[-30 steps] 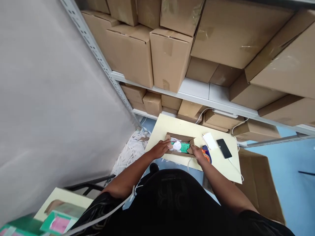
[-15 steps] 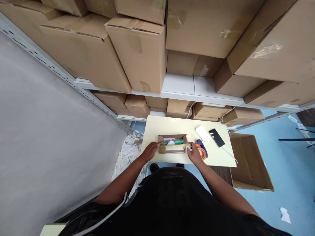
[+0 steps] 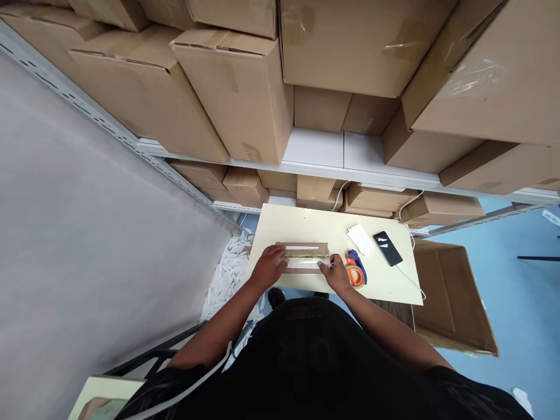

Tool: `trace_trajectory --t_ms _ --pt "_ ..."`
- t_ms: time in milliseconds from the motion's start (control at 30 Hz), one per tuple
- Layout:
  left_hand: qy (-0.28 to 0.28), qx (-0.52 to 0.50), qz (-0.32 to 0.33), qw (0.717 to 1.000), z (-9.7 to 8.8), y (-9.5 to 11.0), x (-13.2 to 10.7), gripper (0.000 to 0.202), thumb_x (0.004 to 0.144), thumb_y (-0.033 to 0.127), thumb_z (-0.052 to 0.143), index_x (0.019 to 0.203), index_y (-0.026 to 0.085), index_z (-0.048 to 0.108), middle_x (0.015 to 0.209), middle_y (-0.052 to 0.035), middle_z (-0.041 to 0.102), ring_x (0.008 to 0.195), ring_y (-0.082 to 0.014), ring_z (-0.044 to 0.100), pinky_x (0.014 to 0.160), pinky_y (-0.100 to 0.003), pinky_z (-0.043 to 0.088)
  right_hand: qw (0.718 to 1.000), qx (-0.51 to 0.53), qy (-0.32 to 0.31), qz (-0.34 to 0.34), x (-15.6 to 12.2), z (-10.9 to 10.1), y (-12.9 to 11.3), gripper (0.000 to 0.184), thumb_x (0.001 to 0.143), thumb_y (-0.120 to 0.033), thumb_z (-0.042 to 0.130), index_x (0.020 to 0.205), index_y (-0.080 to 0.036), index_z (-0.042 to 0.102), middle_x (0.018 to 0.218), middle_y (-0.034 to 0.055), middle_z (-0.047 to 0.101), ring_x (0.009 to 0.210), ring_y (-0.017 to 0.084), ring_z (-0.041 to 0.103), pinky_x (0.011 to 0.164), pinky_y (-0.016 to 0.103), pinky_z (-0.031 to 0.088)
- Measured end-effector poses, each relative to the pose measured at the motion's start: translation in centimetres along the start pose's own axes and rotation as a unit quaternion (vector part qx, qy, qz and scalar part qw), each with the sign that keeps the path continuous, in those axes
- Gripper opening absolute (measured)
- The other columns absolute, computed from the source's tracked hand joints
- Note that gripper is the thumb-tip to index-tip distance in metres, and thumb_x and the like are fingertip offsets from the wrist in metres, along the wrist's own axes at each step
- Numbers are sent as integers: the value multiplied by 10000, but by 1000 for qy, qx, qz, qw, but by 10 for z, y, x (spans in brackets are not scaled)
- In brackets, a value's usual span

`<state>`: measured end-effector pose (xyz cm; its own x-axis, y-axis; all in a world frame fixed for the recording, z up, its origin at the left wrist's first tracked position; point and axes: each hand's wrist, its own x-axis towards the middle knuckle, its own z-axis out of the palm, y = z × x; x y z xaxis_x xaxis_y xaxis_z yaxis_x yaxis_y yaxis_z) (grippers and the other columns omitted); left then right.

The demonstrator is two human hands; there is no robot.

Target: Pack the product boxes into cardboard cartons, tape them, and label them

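Note:
A small brown cardboard box (image 3: 304,256) lies on a pale yellow table (image 3: 306,224), its flaps folded down with a white strip along the top. My left hand (image 3: 269,265) presses on the box's left end, fingers curled over it. My right hand (image 3: 335,273) holds the right end, fingers bent on the flap. An orange and blue tape dispenser (image 3: 356,273) sits just right of my right hand.
A black phone (image 3: 387,248) with a white cable and a white card (image 3: 359,238) lie on the table's right part. Stacked cartons fill the shelves (image 3: 315,149) behind. An open carton (image 3: 450,297) stands on the blue floor at right; paper strips (image 3: 223,274) are heaped at left.
The box stood open showing green and white contents; its flaps have been folded down and both hands now press on the closed top. The view swung right.

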<state>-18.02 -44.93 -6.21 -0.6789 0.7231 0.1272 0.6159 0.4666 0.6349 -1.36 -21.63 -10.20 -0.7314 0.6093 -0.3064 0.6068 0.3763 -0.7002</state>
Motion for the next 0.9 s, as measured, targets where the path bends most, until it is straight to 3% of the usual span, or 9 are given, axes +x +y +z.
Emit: trace_trajectory --t_ms 133,233,367,467,567,667,733,800,900 --pt "17 61 33 997 13 -2 -3 299 990 297 552 1199 162 717 1294 -156 677 1318 -316 540 1165 -531 436 995 40 -84 -26 -10 -18 16 534 835 -581 661 1216 -230 528 1052 45 668 875 225 653 752 339 517" --pt "-7 100 54 993 18 -3 4 287 991 254 521 1177 174 725 1269 -154 679 1297 -317 551 1162 -550 412 997 -5 -70 -29 -23 -46 48 500 862 -474 631 1288 -223 559 1233 92 657 1057 245 657 897 366 527" --pt "-18 162 42 986 22 2 3 293 1002 237 497 1185 169 715 1307 -166 654 1319 -344 521 1126 -576 391 978 -194 22 72 -24 -78 90 454 949 -435 524 1307 -164 592 1258 170 641 1169 300 621 966 395 489" --pt "-57 201 21 978 26 11 0 309 988 173 473 1191 161 706 1270 -179 659 1225 -354 562 1021 -531 450 950 -269 -4 160 -3 -81 104 530 935 -449 562 1359 -132 557 1293 199 612 1182 323 625 923 386 500" --pt "-131 183 2 974 29 21 6 361 924 72 458 1176 154 703 1217 -166 666 1101 -308 618 930 -433 500 942 -269 -39 195 26 -77 104 469 915 -412 585 1286 -126 609 1255 194 632 1145 316 657 878 365 514" --pt "-131 100 -97 982 24 28 22 330 880 82 496 1113 165 714 1198 -139 674 1081 -272 642 923 -374 513 946 -256 -48 195 44 -78 97 387 943 -386 522 1200 -132 661 1143 174 692 1036 306 702 825 368 532" --pt "-115 -1 -193 974 18 29 34 231 892 163 531 1011 183 728 1134 -110 706 1066 -255 658 934 -353 510 953 -251 -39 162 45 -82 89 388 961 -345 470 1242 -150 654 1121 148 717 1025 289 707 853 368 536" --pt "-107 -130 -294 941 11 28 43 195 915 273 551 963 194 722 1064 -87 734 1032 -242 675 918 -336 514 968 -237 4 86 39 -87 76 447 952 -297 454 1350 -158 604 1199 140 714 1103 277 686 940 372 529" --pt "-105 -329 -391 853 4 28 46 343 946 470 534 1050 189 700 1076 -90 747 1009 -232 684 886 -325 524 974 -198 86 -70 26 -90 41 542 923 -282 471 1441 -136 535 1307 150 674 1201 285 637 1053 417 506"
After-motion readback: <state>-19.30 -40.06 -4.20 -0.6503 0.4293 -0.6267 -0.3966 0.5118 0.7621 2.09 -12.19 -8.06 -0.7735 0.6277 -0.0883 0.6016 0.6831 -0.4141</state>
